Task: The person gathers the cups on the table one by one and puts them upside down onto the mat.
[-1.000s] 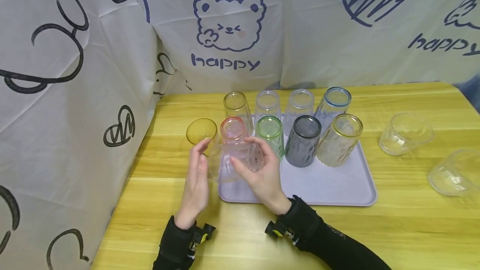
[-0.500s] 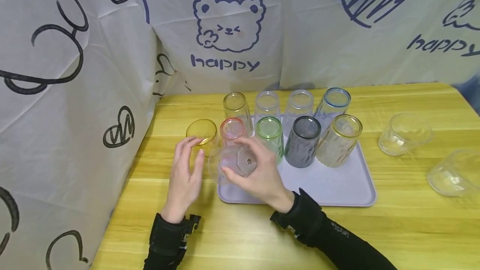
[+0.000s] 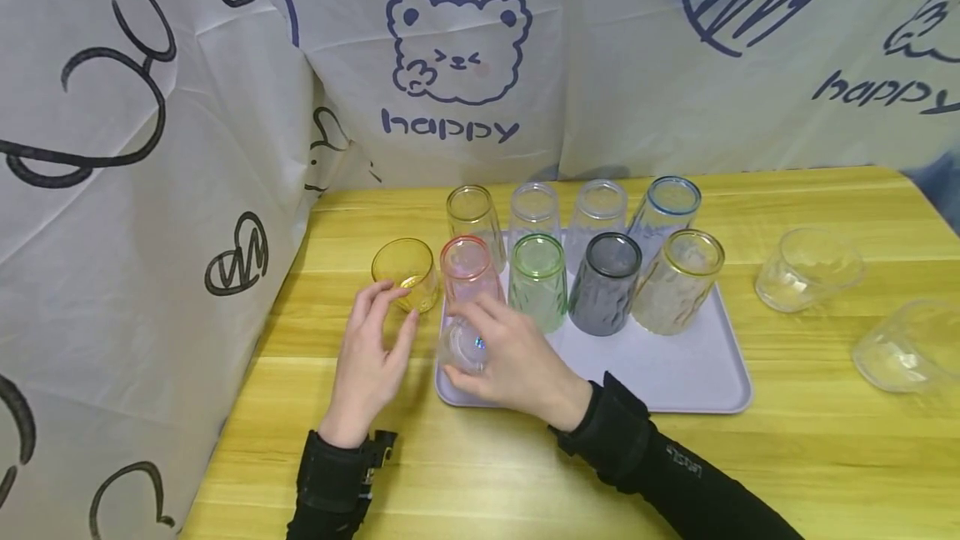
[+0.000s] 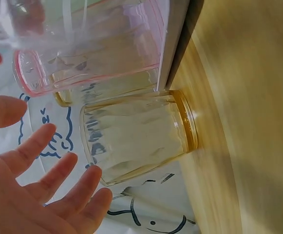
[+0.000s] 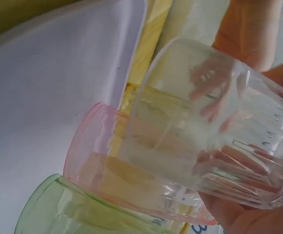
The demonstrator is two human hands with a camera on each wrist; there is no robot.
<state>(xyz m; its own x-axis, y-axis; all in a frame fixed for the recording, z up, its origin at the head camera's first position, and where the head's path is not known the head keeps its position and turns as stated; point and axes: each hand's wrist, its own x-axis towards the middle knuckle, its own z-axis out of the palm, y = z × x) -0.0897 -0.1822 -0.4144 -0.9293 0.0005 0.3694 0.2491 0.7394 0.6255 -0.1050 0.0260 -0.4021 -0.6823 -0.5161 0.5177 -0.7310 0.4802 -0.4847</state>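
Note:
My right hand [image 3: 517, 361] grips a clear glass [image 3: 457, 346] near its base, mouth downward, over the front left of the lilac tray [image 3: 645, 382]. Whether the rim touches the tray, I cannot tell. A pink-rimmed glass [image 3: 472, 277] stands upside down just behind it, and a green glass [image 3: 538, 290] to that one's right. Fingers spread, my left hand [image 3: 367, 365] holds nothing; it hovers beside the tray, in front of an upright amber glass [image 4: 136, 139] on the wooden table. In the right wrist view, the clear glass [image 5: 195, 117] is tilted.
A dark grey glass [image 3: 606, 286] and a pale amber one [image 3: 678, 282] continue the inverted row. Behind them stand more upturned glasses, one blue-rimmed [image 3: 663, 215]. Two clear glasses lie to the tray's right, one nearer [image 3: 900, 352]. Printed cloth [image 3: 457, 148] hangs behind and left.
My right hand has turned the clear glass from sideways to mouth-down and lowered it toward the tray. My left hand has moved left, away from the glass.

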